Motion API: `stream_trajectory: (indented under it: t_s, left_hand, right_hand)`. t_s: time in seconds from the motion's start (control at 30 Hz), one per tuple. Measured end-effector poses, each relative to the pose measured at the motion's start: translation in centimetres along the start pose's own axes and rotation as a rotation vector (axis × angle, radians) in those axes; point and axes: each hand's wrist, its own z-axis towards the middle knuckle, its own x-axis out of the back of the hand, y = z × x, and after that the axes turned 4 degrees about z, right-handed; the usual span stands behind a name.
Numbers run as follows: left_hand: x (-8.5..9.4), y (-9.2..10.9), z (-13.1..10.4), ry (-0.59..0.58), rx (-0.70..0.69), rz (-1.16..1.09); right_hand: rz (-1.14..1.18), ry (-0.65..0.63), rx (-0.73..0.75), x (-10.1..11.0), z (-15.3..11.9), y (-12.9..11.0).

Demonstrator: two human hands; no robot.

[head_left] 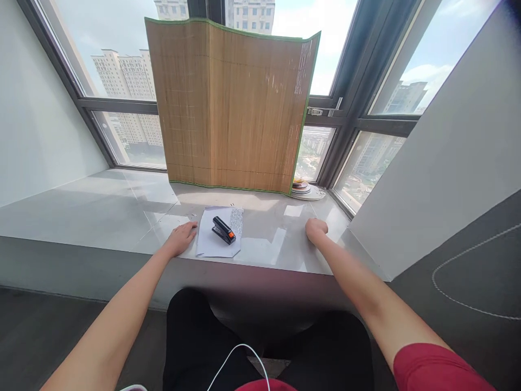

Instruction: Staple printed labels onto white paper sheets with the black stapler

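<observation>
Daylit windows | pale walls | glossy sill | gray floor

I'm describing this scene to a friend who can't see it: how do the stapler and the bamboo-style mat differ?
The stapler is small, black and orange-red; the mat is much larger, tan-brown with green edging. The stapler lies on white paper, while the mat stands upright before the window. The stapler is compact; the mat is a broad, thin, wavy sheet. Both are untouched.
</observation>
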Motion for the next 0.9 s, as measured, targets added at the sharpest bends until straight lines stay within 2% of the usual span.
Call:
stream_trajectory:
  t_s: [0.1,0.27,0.37,0.47,0.57,0.63,0.7,0.8,0.9]
  left_hand:
    - [-0.2,-0.2,0.1,-0.006,0.005,-0.005]
    - [-0.5,-0.3,0.2,-0.008,0.004,-0.004]
    - [-0.3,-0.1,0.1,-0.009,0.014,-0.002]
    - [0.0,0.1,0.1,0.004,0.015,0.006]
    - [0.0,0.1,0.1,0.020,0.012,0.012]
    - [0.0,-0.1,0.2,0.024,0.008,0.015]
    - [-0.2,-0.3,0.3,0.030,-0.001,0.021]
    - [-0.4,-0.6,0.4,0.033,-0.014,0.032]
    - [-0.4,-0.6,0.4,0.029,-0.019,0.026]
  right_hand:
    - [0.047,0.011,0.108,-1.7,-2.0,-0.7]
    - [0.116,0.049,0.285,-4.9,-7.3,-2.1]
    - [0.228,0.120,0.491,-6.1,-10.6,-5.1]
    - [0.512,0.130,0.762,-6.6,-13.0,-10.0]
    - [0.848,0.161,0.803,-6.4,-14.4,-15.6]
    - [0.925,0.194,0.855,-6.4,-15.0,-18.9]
    - [0.900,0.161,0.885,-6.8,-15.3,-21.5]
    - [0.770,0.002,0.848,-7.6,-15.3,-23.4]
    - [0.664,-0.063,0.808,-7.8,-15.0,-23.0]
